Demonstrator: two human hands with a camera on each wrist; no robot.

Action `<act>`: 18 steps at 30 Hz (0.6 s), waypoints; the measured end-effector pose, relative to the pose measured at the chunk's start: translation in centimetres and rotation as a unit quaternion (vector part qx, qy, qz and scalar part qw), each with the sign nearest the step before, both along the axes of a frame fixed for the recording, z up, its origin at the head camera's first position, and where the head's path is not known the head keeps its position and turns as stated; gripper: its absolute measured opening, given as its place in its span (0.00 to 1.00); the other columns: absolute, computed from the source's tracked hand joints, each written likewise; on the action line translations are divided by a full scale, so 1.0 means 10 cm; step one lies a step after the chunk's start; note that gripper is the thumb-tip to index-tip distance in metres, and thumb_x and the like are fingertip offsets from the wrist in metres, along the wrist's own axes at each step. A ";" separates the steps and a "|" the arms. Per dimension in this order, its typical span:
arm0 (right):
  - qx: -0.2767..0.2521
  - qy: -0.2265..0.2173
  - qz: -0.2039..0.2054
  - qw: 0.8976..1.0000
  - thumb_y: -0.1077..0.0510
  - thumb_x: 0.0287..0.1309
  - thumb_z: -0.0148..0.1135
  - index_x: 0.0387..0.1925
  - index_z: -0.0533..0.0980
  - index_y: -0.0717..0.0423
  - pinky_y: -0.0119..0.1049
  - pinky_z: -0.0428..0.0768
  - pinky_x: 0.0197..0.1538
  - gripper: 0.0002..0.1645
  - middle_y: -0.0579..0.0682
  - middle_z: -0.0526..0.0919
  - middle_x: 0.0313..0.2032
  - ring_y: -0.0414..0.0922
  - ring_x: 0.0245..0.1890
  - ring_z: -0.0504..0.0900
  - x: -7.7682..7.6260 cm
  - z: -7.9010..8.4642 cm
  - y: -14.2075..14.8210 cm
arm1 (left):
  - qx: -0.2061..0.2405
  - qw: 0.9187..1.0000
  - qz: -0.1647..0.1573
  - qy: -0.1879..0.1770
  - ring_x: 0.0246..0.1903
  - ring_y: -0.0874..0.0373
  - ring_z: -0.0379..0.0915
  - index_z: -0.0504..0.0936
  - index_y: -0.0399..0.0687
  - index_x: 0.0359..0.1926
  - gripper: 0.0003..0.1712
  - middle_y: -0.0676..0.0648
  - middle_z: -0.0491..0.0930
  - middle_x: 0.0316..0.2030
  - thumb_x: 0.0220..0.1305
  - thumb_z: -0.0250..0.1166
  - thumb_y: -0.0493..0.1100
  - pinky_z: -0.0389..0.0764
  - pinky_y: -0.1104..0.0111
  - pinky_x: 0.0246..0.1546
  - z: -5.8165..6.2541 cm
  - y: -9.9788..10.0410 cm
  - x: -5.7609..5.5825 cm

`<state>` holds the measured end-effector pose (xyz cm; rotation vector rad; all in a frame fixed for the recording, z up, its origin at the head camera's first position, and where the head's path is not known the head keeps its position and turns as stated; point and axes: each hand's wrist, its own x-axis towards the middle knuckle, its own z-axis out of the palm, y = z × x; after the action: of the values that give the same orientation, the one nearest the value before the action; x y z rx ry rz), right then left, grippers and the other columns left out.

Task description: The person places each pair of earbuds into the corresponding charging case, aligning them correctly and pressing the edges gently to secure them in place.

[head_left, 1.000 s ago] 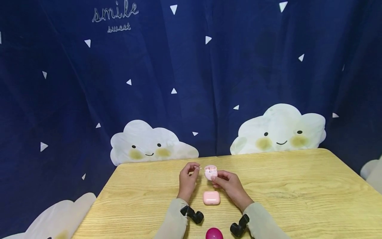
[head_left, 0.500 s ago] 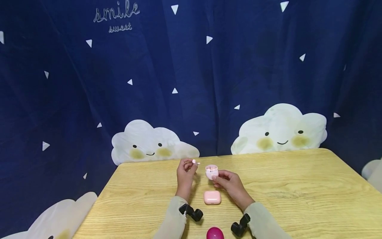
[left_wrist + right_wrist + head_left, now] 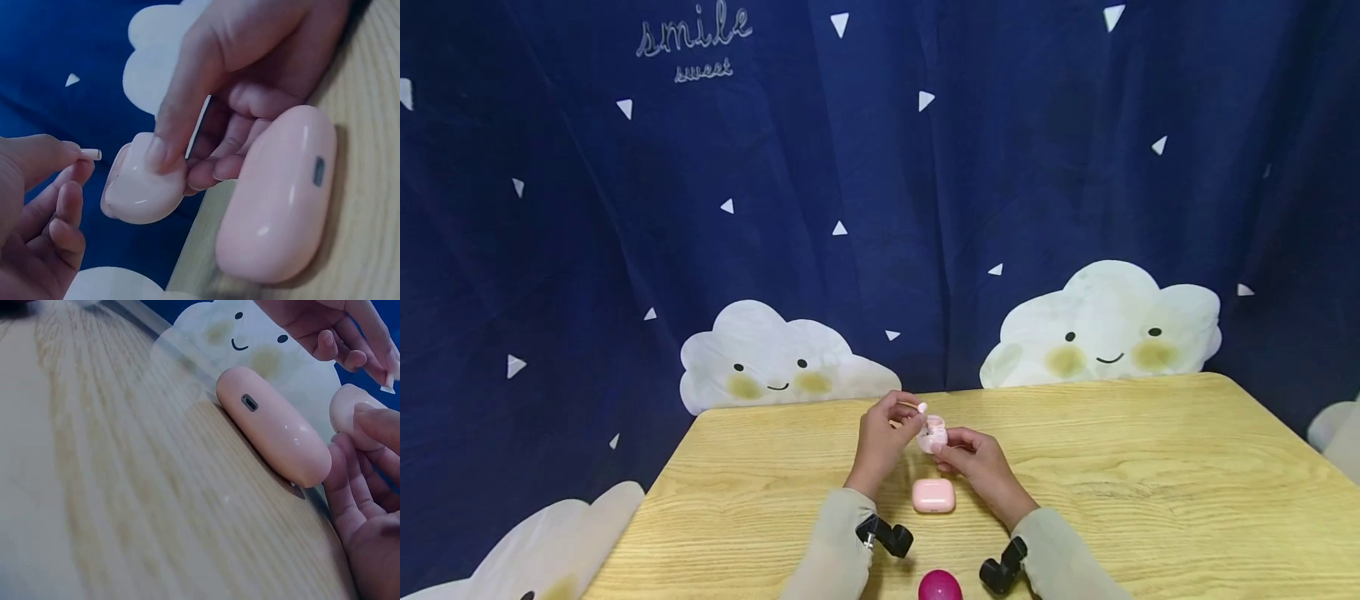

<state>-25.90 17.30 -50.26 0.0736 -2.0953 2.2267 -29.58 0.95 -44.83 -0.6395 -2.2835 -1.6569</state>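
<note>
My left hand (image 3: 883, 433) pinches a small pale earbud (image 3: 922, 408) between thumb and fingertips; its stem (image 3: 92, 154) sticks out toward the charging case. The right hand (image 3: 981, 467) grips that rounded pale pink earbud case (image 3: 934, 437), lid raised, thumb on its front. In the left wrist view the case (image 3: 147, 187) tilts, and the earbud's stem is a short gap from it. Seen from the right wrist, the earbud (image 3: 389, 381) is close over the case (image 3: 353, 412). The case's inside is mostly hidden by the left fingers.
A second, wider pink earbud case (image 3: 933, 496) lies closed on the wooden table (image 3: 1120, 483) between the forearms. Nearer me sits a round magenta object (image 3: 940, 586). Behind the table's far edge hangs a dark blue curtain (image 3: 880, 167) with clouds.
My left hand first drew back left, turning the earbud into view, then came right with it to the opened case. The right hand and case have stayed nearly still.
</note>
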 end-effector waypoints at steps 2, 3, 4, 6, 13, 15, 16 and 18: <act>0.008 0.001 0.000 1.000 0.59 0.57 0.68 0.49 0.77 0.69 0.36 0.84 0.39 0.22 0.56 0.82 0.37 0.47 0.34 0.83 0.00 -0.01 0.00 | -0.019 1.000 0.002 0.017 0.29 0.60 0.77 0.83 0.48 0.40 0.11 0.50 0.84 0.28 0.55 0.70 0.34 0.76 0.72 0.33 0.00 0.02 0.03; 0.010 0.001 0.000 1.000 0.59 0.57 0.68 0.49 0.77 0.69 0.37 0.84 0.39 0.21 0.56 0.82 0.38 0.47 0.34 0.84 0.00 -0.01 0.00 | -0.026 0.999 0.003 0.023 0.28 0.61 0.76 0.83 0.48 0.39 0.11 0.51 0.84 0.27 0.55 0.70 0.34 0.75 0.73 0.32 0.00 0.02 0.04; 0.009 0.000 0.000 1.000 0.60 0.57 0.68 0.49 0.77 0.68 0.37 0.84 0.39 0.21 0.57 0.82 0.38 0.48 0.35 0.84 0.00 -0.01 0.00 | -0.033 0.999 0.005 0.029 0.28 0.62 0.76 0.83 0.48 0.39 0.11 0.51 0.83 0.27 0.54 0.70 0.34 0.75 0.73 0.30 0.01 0.03 0.04; 0.005 -0.002 0.002 1.000 0.61 0.57 0.67 0.49 0.77 0.68 0.39 0.84 0.40 0.20 0.57 0.82 0.38 0.49 0.35 0.83 0.00 0.00 0.00 | -0.048 0.998 0.010 0.035 0.27 0.64 0.74 0.83 0.49 0.39 0.11 0.53 0.83 0.27 0.54 0.71 0.35 0.74 0.74 0.29 0.01 0.04 0.06; 0.011 -0.005 0.016 1.000 0.65 0.58 0.65 0.47 0.77 0.70 0.43 0.83 0.42 0.16 0.60 0.81 0.38 0.49 0.35 0.82 0.10 0.16 0.00 | -0.115 0.991 0.030 0.058 0.22 0.63 0.67 0.83 0.52 0.38 0.08 0.56 0.82 0.25 0.57 0.71 0.40 0.68 0.75 0.23 0.00 0.07 0.08; 0.012 -0.003 0.017 1.000 0.65 0.58 0.65 0.46 0.77 0.71 0.43 0.83 0.42 0.16 0.60 0.81 0.37 0.50 0.35 0.82 0.15 0.23 -0.01 | -0.123 0.990 0.031 0.061 0.22 0.63 0.67 0.83 0.52 0.38 0.07 0.56 0.82 0.25 0.57 0.71 0.40 0.68 0.74 0.22 0.00 0.08 0.08; 0.013 -0.002 0.017 1.000 0.65 0.58 0.65 0.46 0.78 0.71 0.43 0.83 0.42 0.16 0.59 0.81 0.37 0.50 0.35 0.83 0.16 0.24 -0.01 | -0.127 0.989 0.032 0.063 0.22 0.64 0.66 0.83 0.52 0.38 0.07 0.56 0.82 0.25 0.57 0.71 0.40 0.67 0.75 0.22 0.00 0.08 0.08; 0.011 -0.003 0.017 1.000 0.65 0.58 0.65 0.46 0.78 0.70 0.43 0.83 0.42 0.16 0.59 0.81 0.37 0.51 0.36 0.83 0.18 0.26 -0.01 | -0.134 0.988 0.031 0.066 0.22 0.64 0.66 0.83 0.52 0.38 0.07 0.57 0.82 0.24 0.58 0.71 0.40 0.68 0.75 0.23 0.00 0.08 0.09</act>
<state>-24.10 17.24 -47.68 0.1044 -2.1382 2.2244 -28.72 1.78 -44.86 -0.7043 -2.4211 -1.2505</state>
